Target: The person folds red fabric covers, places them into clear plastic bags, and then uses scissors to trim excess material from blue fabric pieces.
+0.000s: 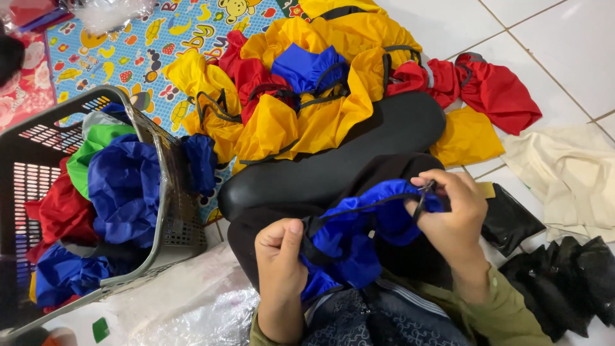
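While left hand (280,256) pinches blue bag (359,234), right hand (451,218) grips drawstring (419,204).

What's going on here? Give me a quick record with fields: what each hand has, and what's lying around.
left hand: left hand grips one end of a blue fabric piece with black edging
right hand: right hand pinches the black cord at the other end of it
lap: the piece lies over the person's black-clad legs
left side: grey basket holding blue, red and green fabric
ahead: pile of yellow, red and blue pieces on a patterned mat
right side: cream cloth and black pieces on white tiles
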